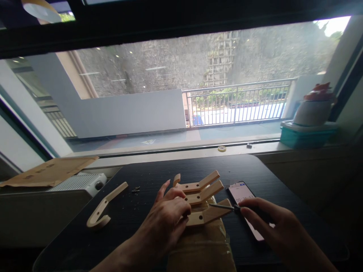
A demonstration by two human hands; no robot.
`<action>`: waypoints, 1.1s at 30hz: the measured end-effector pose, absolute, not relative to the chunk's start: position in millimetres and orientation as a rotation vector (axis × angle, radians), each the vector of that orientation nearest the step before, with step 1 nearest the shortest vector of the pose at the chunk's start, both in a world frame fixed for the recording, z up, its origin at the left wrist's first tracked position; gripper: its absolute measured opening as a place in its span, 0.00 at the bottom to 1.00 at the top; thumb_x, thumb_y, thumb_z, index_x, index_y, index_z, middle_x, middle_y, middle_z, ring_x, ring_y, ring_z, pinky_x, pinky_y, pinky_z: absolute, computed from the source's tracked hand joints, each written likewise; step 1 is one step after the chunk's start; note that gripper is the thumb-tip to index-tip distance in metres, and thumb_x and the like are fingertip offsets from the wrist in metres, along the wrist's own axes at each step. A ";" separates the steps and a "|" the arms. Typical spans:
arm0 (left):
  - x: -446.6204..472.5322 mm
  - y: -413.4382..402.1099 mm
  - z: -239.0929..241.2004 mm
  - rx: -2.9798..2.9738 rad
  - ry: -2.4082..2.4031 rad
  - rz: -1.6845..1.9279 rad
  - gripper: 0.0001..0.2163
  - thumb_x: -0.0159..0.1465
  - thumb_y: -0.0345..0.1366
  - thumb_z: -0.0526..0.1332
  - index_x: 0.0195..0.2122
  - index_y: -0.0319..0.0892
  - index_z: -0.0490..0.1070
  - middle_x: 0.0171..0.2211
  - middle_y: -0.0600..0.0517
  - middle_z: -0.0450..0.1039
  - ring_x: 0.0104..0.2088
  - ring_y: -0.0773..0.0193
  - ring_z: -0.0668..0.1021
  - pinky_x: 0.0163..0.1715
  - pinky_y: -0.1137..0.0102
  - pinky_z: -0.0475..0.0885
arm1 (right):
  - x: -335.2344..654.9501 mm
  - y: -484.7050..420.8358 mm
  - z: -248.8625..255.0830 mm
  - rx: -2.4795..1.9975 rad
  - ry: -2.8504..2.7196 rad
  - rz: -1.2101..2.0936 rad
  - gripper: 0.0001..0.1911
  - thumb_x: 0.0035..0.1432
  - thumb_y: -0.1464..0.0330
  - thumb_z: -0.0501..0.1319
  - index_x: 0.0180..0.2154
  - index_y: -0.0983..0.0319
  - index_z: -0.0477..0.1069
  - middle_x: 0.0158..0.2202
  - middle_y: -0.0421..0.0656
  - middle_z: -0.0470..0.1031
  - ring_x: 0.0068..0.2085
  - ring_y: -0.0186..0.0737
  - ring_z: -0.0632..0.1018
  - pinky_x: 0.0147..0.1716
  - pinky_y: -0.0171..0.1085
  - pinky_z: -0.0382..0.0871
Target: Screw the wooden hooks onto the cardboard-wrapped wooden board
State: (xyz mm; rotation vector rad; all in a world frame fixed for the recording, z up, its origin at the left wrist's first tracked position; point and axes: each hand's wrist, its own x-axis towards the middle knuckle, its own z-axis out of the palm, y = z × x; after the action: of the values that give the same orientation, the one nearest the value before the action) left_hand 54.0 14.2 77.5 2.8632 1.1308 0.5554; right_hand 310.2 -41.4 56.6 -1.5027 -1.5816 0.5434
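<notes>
My right hand [272,226] grips a screwdriver [222,206]. Its thin shaft points left, over the nearest of three pale wooden hooks [208,216]; most of the handle is hidden in my fingers. These hooks lie side by side across a brown, tape-wrapped block [207,245], each with dark screw holes. My left hand [170,211] closes thumb and fingers on the near hook's left end, covering part of the middle one. A fourth wooden hook [104,204] lies apart on the left. Several small screws [136,189] are scattered on the table.
A phone [245,207] with a lit timer screen lies beside the block on the dark table [153,173]. A teal box [307,135] bearing a white container [313,111] stands on the windowsill. Brown cardboard [51,170] rests over a white radiator [82,182] at left.
</notes>
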 end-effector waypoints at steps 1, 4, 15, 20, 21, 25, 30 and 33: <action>53.7 13.8 76.1 2.872 1.120 0.570 0.09 0.57 0.23 0.54 0.30 0.45 0.66 0.33 0.54 0.71 0.47 0.62 0.72 0.60 0.50 0.45 | 310.5 -40.7 55.6 -1.508 -1.572 0.534 0.16 0.54 0.56 0.58 0.34 0.59 0.76 0.22 0.38 0.74 0.22 0.35 0.72 0.20 0.30 0.66; 52.4 13.2 73.8 2.889 1.071 0.607 0.09 0.58 0.24 0.54 0.30 0.46 0.66 0.32 0.55 0.72 0.47 0.62 0.71 0.60 0.53 0.45 | 311.1 -37.6 51.6 -1.524 -1.573 0.550 0.16 0.54 0.55 0.57 0.35 0.60 0.76 0.23 0.39 0.74 0.23 0.35 0.73 0.22 0.31 0.67; 50.4 13.6 70.2 2.860 1.027 0.662 0.09 0.56 0.22 0.54 0.29 0.45 0.65 0.30 0.55 0.72 0.47 0.62 0.71 0.61 0.52 0.43 | 310.5 -32.0 49.7 -1.477 -1.588 0.514 0.15 0.54 0.56 0.58 0.34 0.59 0.75 0.28 0.40 0.76 0.27 0.37 0.74 0.26 0.33 0.68; 50.5 13.6 67.6 2.775 0.957 0.799 0.11 0.55 0.23 0.55 0.35 0.46 0.67 0.32 0.55 0.73 0.45 0.63 0.72 0.61 0.52 0.44 | 314.7 -29.1 51.2 -1.516 -1.665 0.506 0.14 0.54 0.57 0.58 0.36 0.59 0.73 0.29 0.40 0.76 0.29 0.37 0.75 0.27 0.33 0.67; 50.4 13.2 67.8 2.756 0.960 0.791 0.13 0.55 0.22 0.55 0.38 0.46 0.67 0.33 0.55 0.73 0.45 0.63 0.72 0.61 0.51 0.44 | 313.6 -28.6 54.5 -1.510 -1.673 0.505 0.14 0.54 0.57 0.58 0.37 0.59 0.72 0.29 0.40 0.76 0.29 0.37 0.75 0.27 0.33 0.68; 49.7 12.5 68.5 2.700 0.991 0.749 0.25 0.52 0.20 0.54 0.50 0.48 0.60 0.35 0.55 0.72 0.48 0.62 0.72 0.60 0.50 0.42 | 297.2 -28.1 81.1 -1.422 -1.861 0.446 0.11 0.56 0.59 0.57 0.36 0.59 0.70 0.28 0.39 0.74 0.25 0.33 0.71 0.24 0.32 0.65; 49.9 12.4 65.9 2.679 1.006 0.734 0.32 0.53 0.20 0.53 0.58 0.48 0.50 0.34 0.57 0.72 0.48 0.63 0.72 0.60 0.50 0.39 | 268.9 -24.4 109.2 -1.328 -2.174 0.355 0.05 0.56 0.68 0.57 0.34 0.58 0.71 0.27 0.38 0.72 0.26 0.33 0.69 0.26 0.31 0.60; 50.2 10.9 64.0 2.681 1.033 0.729 0.35 0.53 0.20 0.53 0.60 0.48 0.46 0.34 0.57 0.72 0.50 0.63 0.70 0.60 0.51 0.40 | 259.7 -21.8 112.0 -1.351 -2.231 0.312 0.06 0.55 0.68 0.57 0.35 0.58 0.72 0.27 0.38 0.73 0.26 0.33 0.69 0.26 0.32 0.59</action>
State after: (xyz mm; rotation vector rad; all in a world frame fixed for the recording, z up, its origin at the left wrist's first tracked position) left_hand 50.2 10.9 64.0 2.6807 1.0331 0.7288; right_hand 259.7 -21.8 112.0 -1.3513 -2.2312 0.3118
